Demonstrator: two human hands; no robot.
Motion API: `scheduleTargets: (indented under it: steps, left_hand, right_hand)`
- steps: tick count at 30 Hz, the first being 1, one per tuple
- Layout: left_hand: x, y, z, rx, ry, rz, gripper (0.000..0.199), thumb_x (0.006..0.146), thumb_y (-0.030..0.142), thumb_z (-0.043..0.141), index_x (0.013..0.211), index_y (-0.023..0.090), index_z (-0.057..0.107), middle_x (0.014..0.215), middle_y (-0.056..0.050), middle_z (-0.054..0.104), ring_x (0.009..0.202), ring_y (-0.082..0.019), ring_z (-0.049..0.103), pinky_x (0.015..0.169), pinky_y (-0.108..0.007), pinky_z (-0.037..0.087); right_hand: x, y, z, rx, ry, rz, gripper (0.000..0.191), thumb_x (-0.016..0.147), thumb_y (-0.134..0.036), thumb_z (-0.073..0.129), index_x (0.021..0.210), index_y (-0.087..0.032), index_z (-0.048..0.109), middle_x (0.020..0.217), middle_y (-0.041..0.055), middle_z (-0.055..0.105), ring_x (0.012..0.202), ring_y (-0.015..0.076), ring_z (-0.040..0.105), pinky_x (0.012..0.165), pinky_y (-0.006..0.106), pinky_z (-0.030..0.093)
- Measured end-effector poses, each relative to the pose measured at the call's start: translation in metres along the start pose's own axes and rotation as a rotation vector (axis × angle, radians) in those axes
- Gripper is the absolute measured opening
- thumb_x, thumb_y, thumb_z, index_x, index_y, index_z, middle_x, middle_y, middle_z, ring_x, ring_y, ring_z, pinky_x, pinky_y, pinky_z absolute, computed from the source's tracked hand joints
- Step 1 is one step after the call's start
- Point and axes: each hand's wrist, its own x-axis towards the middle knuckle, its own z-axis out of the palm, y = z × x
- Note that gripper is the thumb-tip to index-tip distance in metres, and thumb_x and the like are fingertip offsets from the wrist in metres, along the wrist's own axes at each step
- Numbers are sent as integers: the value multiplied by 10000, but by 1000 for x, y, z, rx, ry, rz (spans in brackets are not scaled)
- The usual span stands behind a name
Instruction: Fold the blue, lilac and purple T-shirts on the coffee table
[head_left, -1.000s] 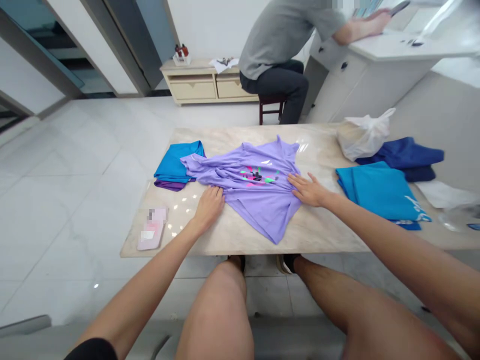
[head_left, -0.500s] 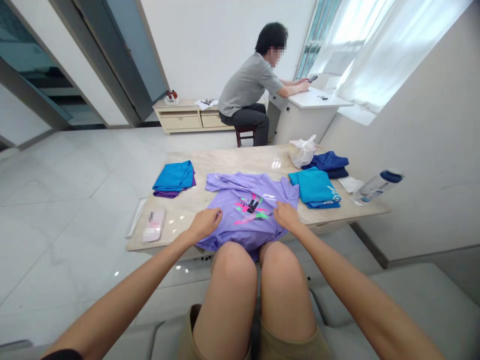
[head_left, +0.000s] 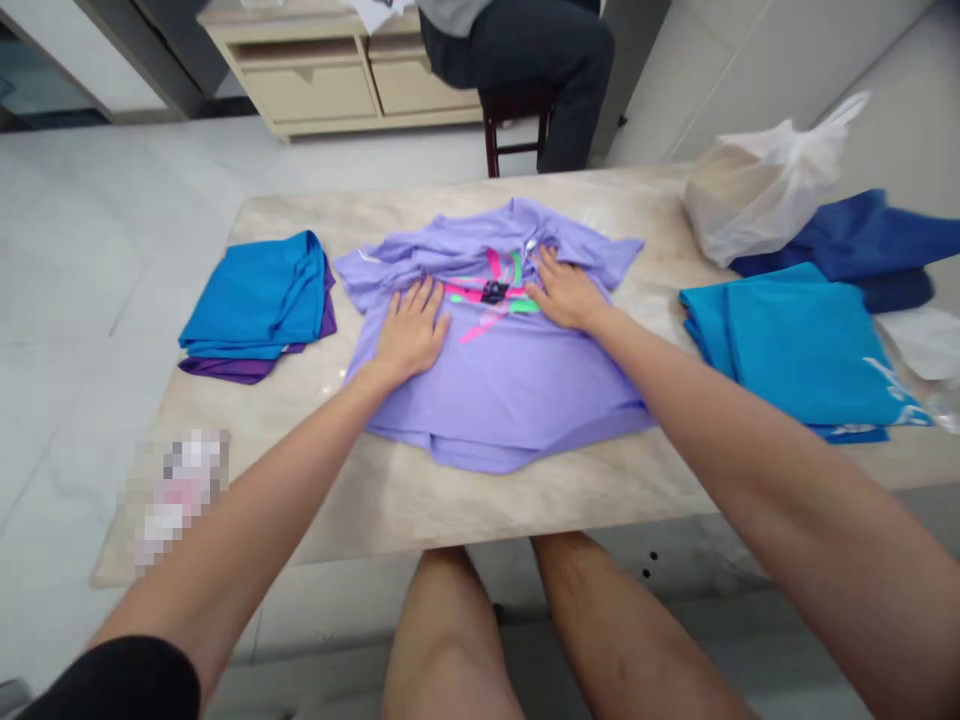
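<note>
A lavender T-shirt (head_left: 510,380) with a pink, green and black print lies spread on the marble-look table (head_left: 360,510), its sleeves toward the far side. My left hand (head_left: 411,325) rests flat on the left part of its chest, fingers stretched out. On the right part, beside the print, my right hand (head_left: 564,285) presses down with the fingers apart. The fabric is bunched in creases around and above both hands, while the lower part lies fairly smooth.
Folded blue and purple clothes (head_left: 259,300) lie at the left. Folded turquoise clothes (head_left: 795,350), dark blue clothes (head_left: 862,240) and a tied white plastic bag (head_left: 765,190) are at the right. Beyond the table a person (head_left: 525,50) sits on a stool (head_left: 517,130) near a low cabinet (head_left: 307,90).
Both hands have moved from the shirt's sides farther up onto its chest and flattened. The shirt's lower edge has come off my knees onto the table. My view has tilted down and closer.
</note>
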Motion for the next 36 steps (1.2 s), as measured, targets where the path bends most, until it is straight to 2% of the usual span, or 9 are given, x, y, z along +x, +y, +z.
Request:
scheduleTargets:
  steps: [3, 7, 14, 18, 21, 25, 28, 31, 36]
  left_hand:
    - [64, -15, -3, -5, 7, -7, 742, 1163, 496, 222, 1809, 134, 194, 1897, -123, 156, 1759, -329, 117, 1416, -584, 37]
    - [67, -12, 6, -20, 47, -107, 749, 1155, 486, 208, 1806, 116, 194, 1891, -143, 175, 1757, -320, 134, 1418, -579, 60]
    - [-97, 45, 0, 38, -23, -135, 695, 1140, 438, 323, 1760, 129, 384, 1853, -186, 279, 1733, -387, 223, 1401, -591, 166]
    - [-190, 80, -24, 93, -93, -96, 677, 1124, 429, 404, 1732, 133, 438, 1801, -222, 388, 1691, -410, 327, 1351, -570, 292]
    - [-231, 86, -51, 102, -204, -94, 591, 1110, 481, 438, 1524, 139, 684, 1537, -258, 676, 1469, -412, 618, 1196, -523, 485]
    - [-239, 77, -84, 99, -239, -146, 557, 1111, 505, 409, 1127, 152, 840, 1086, -236, 829, 1079, -376, 800, 963, -465, 591]
    - [-225, 68, -85, 91, -180, -127, 512, 1119, 381, 384, 1401, 148, 742, 1395, -224, 768, 1317, -338, 730, 1097, -441, 553]
    - [-202, 52, -61, 86, -116, -134, 596, 1120, 348, 368, 1640, 120, 550, 1716, -223, 522, 1609, -339, 491, 1296, -487, 410]
    - [-133, -3, -10, 31, 60, -227, 697, 1114, 444, 355, 1749, 159, 401, 1822, -170, 365, 1711, -344, 311, 1403, -569, 213]
  right_hand:
    - [49, 1, -1, 54, 173, 34, 778, 1134, -510, 381, 1725, -7, 324, 1843, 266, 227, 1721, 411, 219, 1366, 707, 153]
    - [-10, -37, 10, 18, 125, 47, 794, 1139, -516, 350, 1756, -21, 282, 1857, 238, 201, 1748, 378, 143, 1400, 658, 105]
    - [-208, -94, 12, -87, -58, 189, 777, 1138, -486, 307, 1758, -18, 315, 1851, 227, 212, 1747, 355, 176, 1410, 564, 191]
    - [-279, -128, -17, -116, -162, 191, 785, 1107, -482, 414, 1739, -19, 372, 1833, 241, 252, 1730, 361, 244, 1389, 534, 262]
    - [-308, -138, -51, -72, -300, 211, 623, 1083, -485, 514, 1547, -100, 670, 1628, 242, 604, 1537, 368, 576, 1272, 464, 449]
    - [-309, -133, -89, -74, -316, 314, 545, 1123, -450, 415, 1134, -141, 864, 1102, 225, 839, 1102, 366, 812, 1015, 428, 595]
    - [-289, -132, -86, -91, -224, 331, 556, 1117, -305, 354, 1477, -94, 720, 1427, 244, 748, 1356, 350, 718, 1141, 427, 539]
    - [-262, -126, -53, -95, -152, 310, 656, 1115, -335, 374, 1715, -83, 462, 1762, 212, 445, 1642, 336, 442, 1328, 476, 375]
    - [-207, -52, -5, -139, -10, 523, 767, 1134, -484, 295, 1744, -24, 363, 1831, 256, 256, 1718, 402, 260, 1382, 618, 219]
